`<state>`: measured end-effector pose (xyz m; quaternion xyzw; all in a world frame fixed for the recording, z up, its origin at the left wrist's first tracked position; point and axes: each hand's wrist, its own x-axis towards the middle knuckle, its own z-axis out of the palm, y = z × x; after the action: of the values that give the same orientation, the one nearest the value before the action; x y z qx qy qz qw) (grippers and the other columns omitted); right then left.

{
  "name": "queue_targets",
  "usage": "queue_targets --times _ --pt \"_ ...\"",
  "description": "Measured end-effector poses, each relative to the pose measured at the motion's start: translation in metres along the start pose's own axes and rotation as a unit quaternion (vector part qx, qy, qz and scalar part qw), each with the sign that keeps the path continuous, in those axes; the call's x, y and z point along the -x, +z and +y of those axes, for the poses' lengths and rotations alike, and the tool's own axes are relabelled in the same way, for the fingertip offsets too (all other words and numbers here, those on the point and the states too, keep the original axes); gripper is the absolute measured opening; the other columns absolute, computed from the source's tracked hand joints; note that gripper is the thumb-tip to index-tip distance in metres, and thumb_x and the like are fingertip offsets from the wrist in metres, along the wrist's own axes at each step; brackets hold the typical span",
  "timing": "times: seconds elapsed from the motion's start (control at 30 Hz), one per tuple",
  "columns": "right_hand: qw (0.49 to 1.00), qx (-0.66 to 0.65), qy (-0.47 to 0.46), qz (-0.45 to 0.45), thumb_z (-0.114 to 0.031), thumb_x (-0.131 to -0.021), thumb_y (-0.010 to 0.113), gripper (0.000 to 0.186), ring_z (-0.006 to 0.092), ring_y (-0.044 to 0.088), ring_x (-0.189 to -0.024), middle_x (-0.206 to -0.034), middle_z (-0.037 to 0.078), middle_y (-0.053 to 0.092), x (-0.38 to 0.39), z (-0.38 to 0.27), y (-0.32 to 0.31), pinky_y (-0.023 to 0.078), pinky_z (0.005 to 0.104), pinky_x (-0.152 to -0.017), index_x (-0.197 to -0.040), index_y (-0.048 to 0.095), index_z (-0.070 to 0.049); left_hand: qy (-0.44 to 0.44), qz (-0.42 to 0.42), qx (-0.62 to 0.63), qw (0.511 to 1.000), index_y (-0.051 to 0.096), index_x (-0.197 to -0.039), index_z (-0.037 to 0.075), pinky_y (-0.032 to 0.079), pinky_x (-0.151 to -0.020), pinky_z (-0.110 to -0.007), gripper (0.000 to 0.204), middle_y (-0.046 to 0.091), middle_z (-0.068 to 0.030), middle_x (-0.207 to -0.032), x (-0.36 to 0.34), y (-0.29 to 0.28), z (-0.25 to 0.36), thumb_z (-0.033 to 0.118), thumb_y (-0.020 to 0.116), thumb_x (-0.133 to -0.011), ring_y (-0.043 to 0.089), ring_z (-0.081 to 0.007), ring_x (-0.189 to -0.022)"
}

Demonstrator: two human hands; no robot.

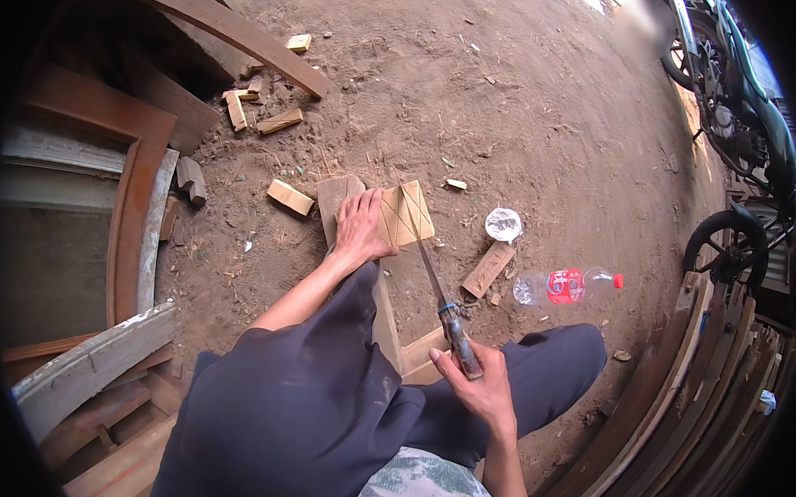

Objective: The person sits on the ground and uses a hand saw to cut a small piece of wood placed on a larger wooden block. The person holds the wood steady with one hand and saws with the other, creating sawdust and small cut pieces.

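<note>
My left hand (359, 225) presses on a pale yellow wood block (396, 215) with crossed lines on its face, resting against a brown plank (332, 194). My fingers lie over the block's left side and the plank. My right hand (481, 383) is closed round the dark, worn handle of a saw (457, 338), whose narrow blade (428, 263) reaches up across the block. More pale timber (387, 323) lies beneath, between my legs.
Wood offcuts (290, 196) are scattered on the dirt ground (543, 113). At right are a white-topped round object (503, 224), a short brick-like piece (488, 269), a plastic bottle (563, 287), stacked boards (683, 372) and a motorcycle (727, 120). Old frames (148, 135) and planks (96, 369) lie left.
</note>
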<state>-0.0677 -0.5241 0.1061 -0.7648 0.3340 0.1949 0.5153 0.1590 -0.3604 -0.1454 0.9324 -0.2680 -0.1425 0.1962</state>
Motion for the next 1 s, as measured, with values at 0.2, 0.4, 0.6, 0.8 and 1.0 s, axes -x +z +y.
queue_targets --times 0.2,0.4,0.6,0.8,1.0 --pt "0.999 0.037 -0.002 -0.037 -0.035 -0.094 0.082 0.047 0.0192 0.053 -0.049 -0.054 0.009 0.054 -0.008 -0.005 -0.004 0.044 0.0389 -0.053 -0.07 0.06 0.0 -0.004 -0.003 0.014 1.0 0.034 -0.157 0.005 0.025 -0.129 -0.055 0.126 0.047 -0.0161 -0.15 0.002 0.001 0.009 0.038 0.097 -0.053 0.042 -0.0377 -0.144" --pt "0.998 0.031 -0.042 -0.038 -0.037 -0.095 0.08 0.049 0.0288 0.06 -0.05 -0.055 0.014 0.056 -0.01 0.021 -0.001 0.047 0.0431 -0.055 -0.07 0.061 0.001 -0.001 -0.004 -0.012 1.0 0.034 -0.156 0.003 0.023 -0.129 -0.061 0.127 0.047 -0.0167 -0.149 -0.001 0.003 0.005 0.037 0.097 -0.052 0.041 -0.0371 -0.146" --pt "0.996 -0.008 -0.092 -0.006 -0.034 -0.094 0.082 0.053 0.0172 0.042 -0.047 -0.052 0.008 0.042 -0.016 0.037 0.008 0.038 0.0381 -0.05 -0.065 0.055 0.001 -0.033 -0.067 -0.036 0.997 0.031 -0.157 0.0 0.022 -0.127 -0.067 0.133 0.045 -0.0199 -0.153 -0.005 -0.002 0.006 0.043 0.1 -0.053 0.041 -0.0402 -0.148" --pt "0.995 0.0 -0.096 0.016 -0.033 -0.095 0.079 0.051 0.0163 0.04 -0.047 -0.051 0.009 0.044 -0.017 0.019 0.019 0.037 0.0389 -0.049 -0.067 0.057 0.002 -0.053 -0.051 -0.002 0.997 0.028 -0.158 -0.002 0.021 -0.127 -0.068 0.138 0.04 -0.0202 -0.156 0.005 -0.001 -0.002 0.038 0.103 -0.049 0.039 -0.0412 -0.149" --pt "0.998 0.015 -0.033 0.052 -0.021 -0.1 0.073 0.039 0.0238 0.051 -0.043 -0.052 0.014 0.05 0.011 0.013 0.009 0.04 0.0398 -0.049 -0.07 0.06 0.001 -0.046 -0.015 0.008 0.999 0.03 -0.157 0.001 0.019 -0.127 -0.069 0.133 0.042 -0.0175 -0.154 0.007 0.011 -0.004 0.039 0.1 -0.05 0.039 -0.04 -0.148"
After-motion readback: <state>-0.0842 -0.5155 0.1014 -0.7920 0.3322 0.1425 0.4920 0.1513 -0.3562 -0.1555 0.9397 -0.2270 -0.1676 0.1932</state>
